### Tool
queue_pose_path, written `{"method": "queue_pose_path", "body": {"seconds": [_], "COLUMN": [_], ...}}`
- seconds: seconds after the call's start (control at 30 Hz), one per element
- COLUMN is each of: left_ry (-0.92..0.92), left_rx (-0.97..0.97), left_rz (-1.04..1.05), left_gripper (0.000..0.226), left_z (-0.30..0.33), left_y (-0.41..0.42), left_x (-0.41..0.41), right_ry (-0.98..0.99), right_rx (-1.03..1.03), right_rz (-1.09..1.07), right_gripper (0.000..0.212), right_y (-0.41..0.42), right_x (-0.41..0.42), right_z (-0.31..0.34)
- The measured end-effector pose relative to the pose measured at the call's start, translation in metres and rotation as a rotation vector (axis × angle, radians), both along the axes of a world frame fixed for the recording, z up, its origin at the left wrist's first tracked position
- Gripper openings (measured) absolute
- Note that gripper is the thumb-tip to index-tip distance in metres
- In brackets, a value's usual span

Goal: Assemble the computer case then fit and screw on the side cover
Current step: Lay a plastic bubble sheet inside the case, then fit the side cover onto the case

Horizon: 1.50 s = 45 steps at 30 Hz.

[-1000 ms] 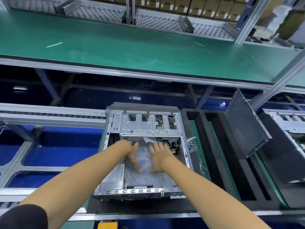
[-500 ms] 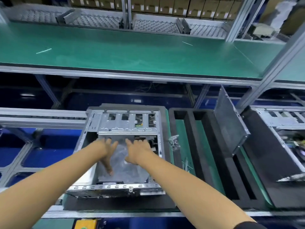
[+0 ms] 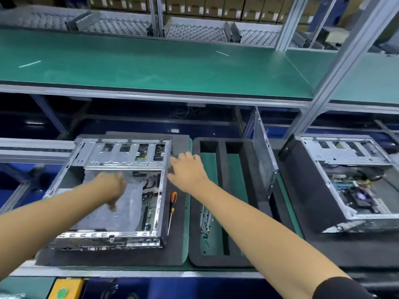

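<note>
Head view: left hand (image 3: 112,186) relaxed on plastic sheet (image 3: 121,210), right hand (image 3: 187,171) open beside screwdriver (image 3: 172,209).

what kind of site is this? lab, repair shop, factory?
Most likely a PC assembly line in a factory. An open computer case sits on a black foam tray on a conveyor-style bench, a second open case waits to the right, and stacked cartons fill the racks behind the green shelf.
</note>
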<state>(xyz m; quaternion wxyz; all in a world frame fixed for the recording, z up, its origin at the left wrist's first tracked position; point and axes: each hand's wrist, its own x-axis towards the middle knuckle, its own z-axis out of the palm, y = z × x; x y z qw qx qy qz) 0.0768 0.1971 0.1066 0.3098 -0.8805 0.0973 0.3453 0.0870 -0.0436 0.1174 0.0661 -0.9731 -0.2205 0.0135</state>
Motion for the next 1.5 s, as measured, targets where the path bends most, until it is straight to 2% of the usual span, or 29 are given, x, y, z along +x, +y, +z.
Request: {"method": "queue_pose_path", "body": {"seconds": [0.1,0.23,0.3,0.43,0.53,0.6,0.73,0.87,1.07,1.17,1.33,1.5], "left_ry": [-0.008,-0.156,-0.231,-0.211,-0.244,-0.232,-0.187,-0.085,-0.275,-0.317,-0.315,-0.200], "left_rx": [-0.154,-0.443,-0.534,-0.689,-0.655,-0.633,-0.685,-0.611,-0.479,-0.492,-0.540,-0.443], "left_rz": [-0.071,-0.233,-0.207,0.063,0.154,0.211,0.219,0.216,-0.007,-0.086,-0.258,-0.354], "left_gripper": [0.080,0.071,0.074,0.101,0.108,0.099,0.076,0.072,0.064,0.051,0.049,0.064], "left_z": [0.032,0.032,0.010,-0.038,-0.070,-0.086,-0.111,-0.136,-0.152,-0.149,-0.154,-0.177], "left_y": [-0.056,-0.138,-0.169,-0.192,-0.193,-0.194,-0.199,-0.204,-0.203,-0.202,-0.218,-0.263], "left_x": [0.030,0.055,0.061,0.067,0.069,0.069,0.065,0.052,0.046,0.055,0.071,0.083], "right_ry": [-0.018,-0.067,-0.125,-0.137,-0.065,-0.009,0.010,-0.023,-0.036,-0.037,-0.043,-0.083], "right_rx": [-0.016,-0.037,-0.081,-0.172,-0.198,-0.198,-0.177,-0.156,-0.132,-0.111,-0.069,-0.070], "right_rz": [-0.089,-0.270,-0.359,-0.519,-0.621,-0.661,-0.654,-0.658,-0.674,-0.678,-0.687,-0.694], "right_gripper": [0.036,0.038,0.042,0.058,0.071,0.076,0.069,0.063,0.060,0.058,0.055,0.057], "right_y": [-0.036,-0.093,-0.125,-0.177,-0.200,-0.211,-0.220,-0.222,-0.223,-0.222,-0.223,-0.225], "right_x": [0.009,0.021,0.027,0.034,0.039,0.042,0.043,0.044,0.044,0.044,0.046,0.047], "right_z": [0.007,0.022,0.025,0.020,0.007,-0.002,-0.014,-0.014,-0.013,-0.014,-0.016,-0.019]}}
